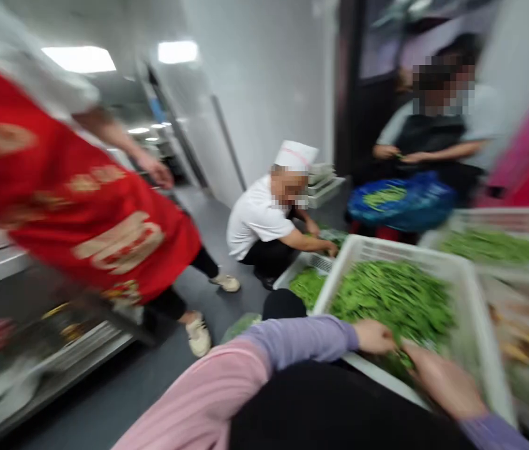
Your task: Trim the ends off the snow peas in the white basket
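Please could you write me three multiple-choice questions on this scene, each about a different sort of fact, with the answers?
1. Where are the left hand and right hand?
A) At the white plastic crate of green beans
B) Inside a cooking pot
C) On a steel counter

2. What colour is the apron at the left of the view?
A) Blue
B) Red
C) White

3. How is the co-worker in the white cap positioned?
A) Standing upright
B) Lying down
C) Crouching

Answers:
1. A, the fingers reach into the beans.
2. B, its cloth shows red.
3. C, the knees are bent and the body folded low.
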`<state>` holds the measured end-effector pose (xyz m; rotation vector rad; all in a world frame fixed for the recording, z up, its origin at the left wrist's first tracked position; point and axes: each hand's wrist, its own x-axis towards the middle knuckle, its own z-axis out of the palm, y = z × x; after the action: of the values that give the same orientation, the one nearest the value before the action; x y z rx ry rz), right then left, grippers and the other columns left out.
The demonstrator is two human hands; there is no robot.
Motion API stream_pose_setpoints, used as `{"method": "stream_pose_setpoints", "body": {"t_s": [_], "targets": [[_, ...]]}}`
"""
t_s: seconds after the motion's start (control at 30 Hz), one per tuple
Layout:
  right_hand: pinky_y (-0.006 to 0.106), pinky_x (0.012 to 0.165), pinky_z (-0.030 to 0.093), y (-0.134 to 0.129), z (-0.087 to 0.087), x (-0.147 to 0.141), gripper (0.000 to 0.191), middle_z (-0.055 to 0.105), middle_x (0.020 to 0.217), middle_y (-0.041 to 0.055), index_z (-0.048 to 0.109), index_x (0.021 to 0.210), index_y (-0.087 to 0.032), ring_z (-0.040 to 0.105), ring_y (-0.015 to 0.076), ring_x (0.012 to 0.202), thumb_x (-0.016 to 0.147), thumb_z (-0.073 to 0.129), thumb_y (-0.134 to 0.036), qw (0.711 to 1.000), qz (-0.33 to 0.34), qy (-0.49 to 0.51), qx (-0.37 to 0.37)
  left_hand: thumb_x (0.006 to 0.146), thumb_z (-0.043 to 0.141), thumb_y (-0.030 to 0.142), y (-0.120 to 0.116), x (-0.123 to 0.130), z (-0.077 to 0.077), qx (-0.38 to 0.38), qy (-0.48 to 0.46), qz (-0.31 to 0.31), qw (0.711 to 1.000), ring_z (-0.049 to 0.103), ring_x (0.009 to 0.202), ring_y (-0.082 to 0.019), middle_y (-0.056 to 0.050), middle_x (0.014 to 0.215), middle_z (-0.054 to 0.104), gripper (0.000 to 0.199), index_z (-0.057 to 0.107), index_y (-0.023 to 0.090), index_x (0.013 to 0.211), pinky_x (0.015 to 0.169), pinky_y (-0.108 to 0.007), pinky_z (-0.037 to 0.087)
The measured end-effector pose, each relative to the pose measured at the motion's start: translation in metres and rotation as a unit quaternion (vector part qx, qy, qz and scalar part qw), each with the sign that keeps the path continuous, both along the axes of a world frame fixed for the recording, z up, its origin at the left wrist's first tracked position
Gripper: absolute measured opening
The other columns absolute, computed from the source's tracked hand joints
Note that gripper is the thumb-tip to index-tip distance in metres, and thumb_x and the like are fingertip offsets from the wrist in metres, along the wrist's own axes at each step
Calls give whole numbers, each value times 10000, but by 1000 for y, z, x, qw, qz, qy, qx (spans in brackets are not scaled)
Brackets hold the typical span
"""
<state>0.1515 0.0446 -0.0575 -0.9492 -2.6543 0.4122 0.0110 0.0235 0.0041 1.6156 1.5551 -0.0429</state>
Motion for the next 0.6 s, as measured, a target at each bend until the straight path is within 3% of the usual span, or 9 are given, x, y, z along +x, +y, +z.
{"method": "stream_pose_setpoints", "body": {"t_s": [0.07,0.17,0.27,0.37,0.43,0.5,0.6], "targets": [[302,639,444,-15,6,21,235,658,858,83,624,895,-230,620,240,794,714,527,-114,995,-70,-64,-25,767,445,143,1,-3,-5,34,-31,21,999,471,413,-68,53,480,464,102,541,145,729,434,-178,401],[281,681,422,-19,22,18,212,661,873,83,615,899,-181,610,229,847,724,504,-137,984,-128,-112,-61,758,395,117,9,-6,-15,42,-118,40,991,423,381,-45,64,505,433,108,496,142,729,393,-155,352],[265,668,407,-14,30,7,181,665,844,78,622,875,-178,607,204,807,787,482,-250,970,-212,-42,-112,766,388,166,15,-6,-21,18,-228,88,970,353,335,-37,78,490,401,76,434,154,707,365,-158,325],[257,661,402,-11,28,4,169,666,799,58,631,832,-177,597,182,766,773,521,-291,962,-216,66,-154,800,365,242,18,-9,-27,-34,-279,89,955,319,321,-49,86,452,362,129,412,165,707,374,-181,340],[260,665,406,-10,26,6,139,663,771,49,632,793,-172,592,177,744,746,552,-276,952,-220,137,-161,809,359,238,21,-14,-36,-33,-211,53,975,363,348,-65,70,452,376,152,432,162,700,419,-202,374],[264,674,415,-8,27,10,127,659,766,50,625,765,-166,591,171,733,743,553,-267,932,-252,218,-145,787,393,178,26,-23,-47,12,-65,1,998,475,459,-95,28,511,455,133,475,151,685,536,-236,428],[262,696,422,-9,31,13,129,658,780,55,617,756,-165,593,162,744,757,531,-262,902,-282,313,-93,722,449,76,30,-37,-58,74,108,-46,990,572,730,-155,-56,708,573,117,551,130,735,753,-291,429]]}}
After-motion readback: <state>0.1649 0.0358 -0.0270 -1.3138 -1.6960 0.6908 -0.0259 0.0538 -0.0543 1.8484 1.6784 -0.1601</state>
